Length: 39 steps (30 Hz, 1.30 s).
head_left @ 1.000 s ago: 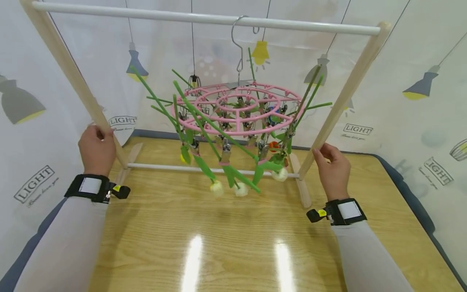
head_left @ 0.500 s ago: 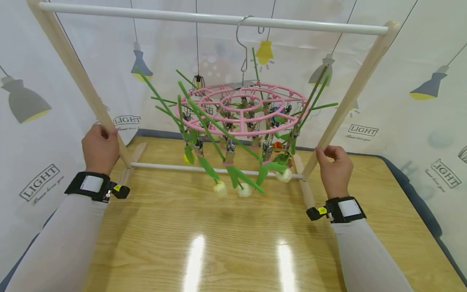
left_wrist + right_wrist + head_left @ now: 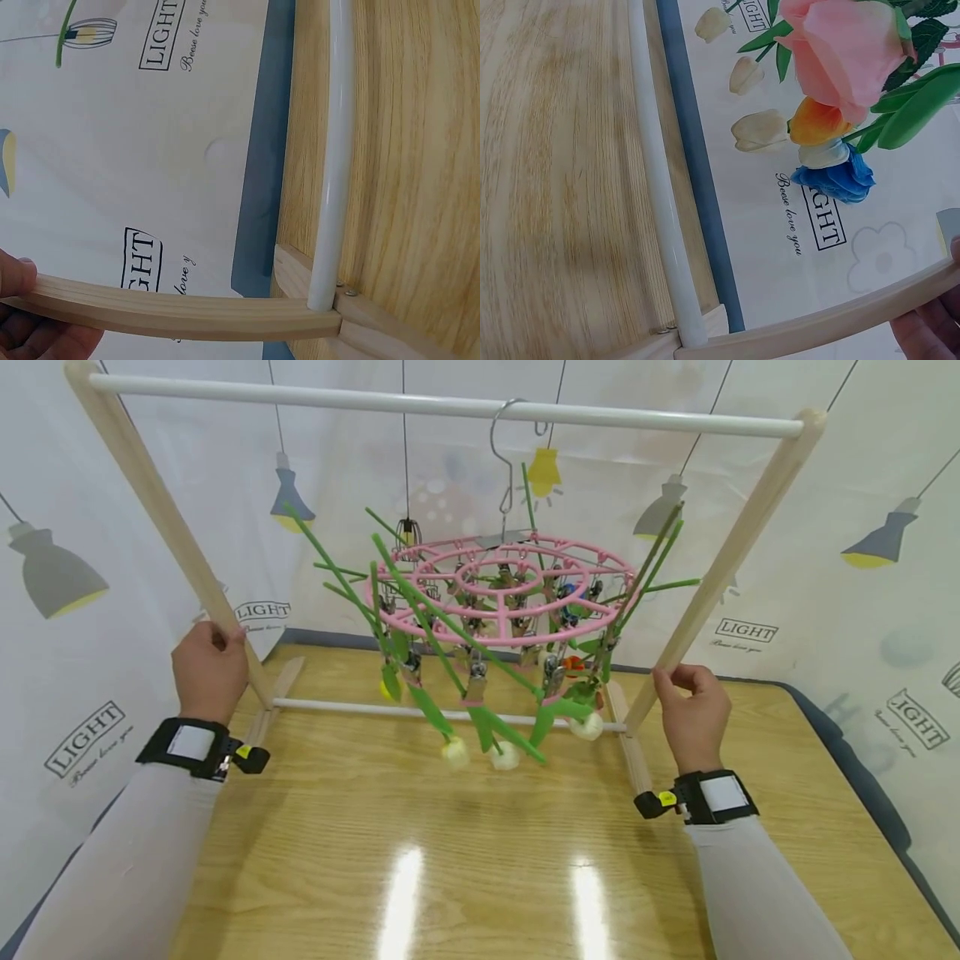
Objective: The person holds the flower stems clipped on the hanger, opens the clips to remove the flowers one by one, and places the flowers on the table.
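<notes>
A rack with wooden side posts and a white top rod [image 3: 300, 396] stands on the table. My left hand [image 3: 210, 672] grips its left post [image 3: 168, 518], thumb on one side and fingers on the other in the left wrist view. The right post [image 3: 738, 547] is held between the thumb and fingers of my right hand [image 3: 693, 714]. From the top rod, by a metal hook [image 3: 498, 452], hangs a round pink clip hanger [image 3: 501, 602]. Artificial flowers hang from its clips heads down, with white tulips [image 3: 505, 756] in front. A pink rose [image 3: 847, 52] and a blue flower [image 3: 836, 178] show in the right wrist view.
A white lower rod [image 3: 360, 707] joins the posts near the wooden table [image 3: 337, 877]. Wooden feet [image 3: 637, 764] carry the rack. Behind stands a white backdrop [image 3: 465, 468] printed with lamps. Green stems [image 3: 307, 539] stick out past the hanger's ring on several sides.
Both hands keep their hold on the posts. The rack, hanger and hands sit slightly further right in the head view, and the backdrop shifts with them.
</notes>
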Available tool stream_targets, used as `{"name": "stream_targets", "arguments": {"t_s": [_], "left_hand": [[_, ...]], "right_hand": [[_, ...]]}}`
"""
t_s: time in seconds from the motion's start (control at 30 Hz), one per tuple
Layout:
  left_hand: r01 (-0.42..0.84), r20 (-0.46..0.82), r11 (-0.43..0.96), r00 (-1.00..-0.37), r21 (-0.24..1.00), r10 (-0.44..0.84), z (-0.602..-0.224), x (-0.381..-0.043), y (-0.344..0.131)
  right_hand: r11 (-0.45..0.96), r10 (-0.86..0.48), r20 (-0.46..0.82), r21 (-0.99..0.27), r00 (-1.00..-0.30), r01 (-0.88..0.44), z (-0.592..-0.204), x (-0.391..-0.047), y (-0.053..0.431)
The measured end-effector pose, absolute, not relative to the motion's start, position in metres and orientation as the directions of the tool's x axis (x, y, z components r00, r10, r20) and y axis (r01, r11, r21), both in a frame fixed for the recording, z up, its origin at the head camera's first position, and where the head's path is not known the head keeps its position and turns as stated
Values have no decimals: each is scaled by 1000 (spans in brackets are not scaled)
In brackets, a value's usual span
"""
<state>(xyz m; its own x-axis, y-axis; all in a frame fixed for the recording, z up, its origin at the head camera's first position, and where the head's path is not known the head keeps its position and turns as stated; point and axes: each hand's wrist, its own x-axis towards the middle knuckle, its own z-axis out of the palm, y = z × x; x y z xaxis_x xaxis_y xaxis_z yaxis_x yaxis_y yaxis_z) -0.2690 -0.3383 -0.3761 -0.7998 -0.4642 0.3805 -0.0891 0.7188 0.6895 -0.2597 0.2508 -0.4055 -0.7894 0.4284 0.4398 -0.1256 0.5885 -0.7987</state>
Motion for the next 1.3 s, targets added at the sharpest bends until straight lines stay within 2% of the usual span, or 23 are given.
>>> {"name": "stream_targets", "arguments": {"t_s": [0.5, 1.13, 1.3], "left_hand": [[-52, 368, 697, -820, 715, -438, -376, -270, -328], [20, 432, 740, -822, 673, -370, -374, -271, -295], [35, 452, 754, -818, 656, -355, -375, -273, -287]], "right_hand": [[598, 429, 444, -792, -787, -121, -406, -258, 264], [629, 473, 395, -777, -788, -12, -411, -253, 301], [635, 481, 417, -773, -771, -22, -412, -253, 309]]}}
